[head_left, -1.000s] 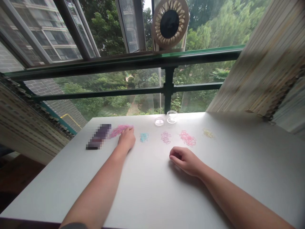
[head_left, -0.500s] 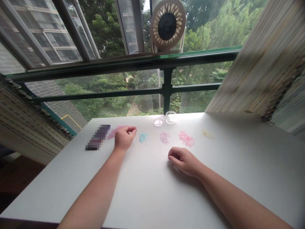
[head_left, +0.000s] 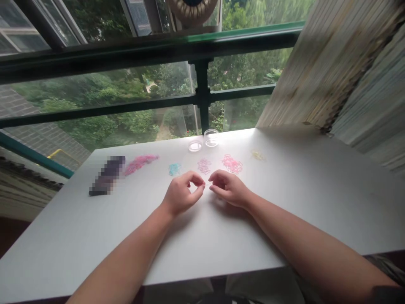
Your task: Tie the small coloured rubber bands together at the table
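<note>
My left hand [head_left: 183, 192] is closed in a pinch over the middle of the white table [head_left: 177, 266], with a tiny pale piece [head_left: 206, 184] at its fingertips. The piece is too small to name. Facing it, my right hand [head_left: 229, 188] has its thumb and forefinger curved and apart, their tips close to that piece. Just behind the hands lie loose piles of small loop-like pieces: a blue pile [head_left: 174, 169], a lilac pile [head_left: 204, 166] and a pink pile [head_left: 232, 164]. A yellow pile [head_left: 258, 156] is farther right, and a long pink-purple pile [head_left: 141, 164] farther left.
Two round clear containers stand at the table's back edge: a shallow dish [head_left: 195, 146] and a taller one [head_left: 211, 138]. A dark, pixelated flat object [head_left: 108, 175] lies at the left. Behind are a green railing [head_left: 202, 90], a round fan [head_left: 193, 12] and a curtain [head_left: 291, 67].
My left hand has moved right from the long pink-purple pile to meet my right hand at the middle. The right hand's fingers have parted. The view has tilted downward.
</note>
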A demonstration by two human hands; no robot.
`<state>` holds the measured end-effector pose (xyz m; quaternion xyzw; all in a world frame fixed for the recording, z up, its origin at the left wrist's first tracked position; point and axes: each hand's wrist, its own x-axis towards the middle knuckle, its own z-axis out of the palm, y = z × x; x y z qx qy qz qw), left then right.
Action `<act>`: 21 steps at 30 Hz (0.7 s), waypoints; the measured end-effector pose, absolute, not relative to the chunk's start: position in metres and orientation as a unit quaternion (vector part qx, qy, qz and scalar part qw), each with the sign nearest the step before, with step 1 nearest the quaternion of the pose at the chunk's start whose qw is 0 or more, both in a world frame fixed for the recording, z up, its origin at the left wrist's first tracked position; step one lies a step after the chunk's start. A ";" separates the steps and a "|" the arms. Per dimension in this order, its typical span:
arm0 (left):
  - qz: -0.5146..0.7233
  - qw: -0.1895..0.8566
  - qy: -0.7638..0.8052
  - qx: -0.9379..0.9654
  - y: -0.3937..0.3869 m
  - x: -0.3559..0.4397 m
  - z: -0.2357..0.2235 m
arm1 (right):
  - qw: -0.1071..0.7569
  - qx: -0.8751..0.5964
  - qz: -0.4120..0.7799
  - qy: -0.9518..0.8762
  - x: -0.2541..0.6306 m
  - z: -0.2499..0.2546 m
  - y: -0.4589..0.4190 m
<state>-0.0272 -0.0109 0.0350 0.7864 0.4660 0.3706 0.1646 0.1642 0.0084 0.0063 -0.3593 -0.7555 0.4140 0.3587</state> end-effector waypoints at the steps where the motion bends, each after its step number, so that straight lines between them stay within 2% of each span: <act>1: 0.368 0.163 0.461 0.790 -0.012 -0.026 0.034 | 0.364 -0.358 0.412 -0.754 0.164 0.007 0.008; 10: 0.347 0.132 0.450 0.813 -0.007 -0.033 0.030 | 0.358 -0.363 0.399 -0.762 0.164 0.007 0.009; 21: 0.334 0.157 0.437 0.820 -0.008 -0.030 0.027 | 0.356 -0.384 0.390 -0.757 0.165 0.007 0.009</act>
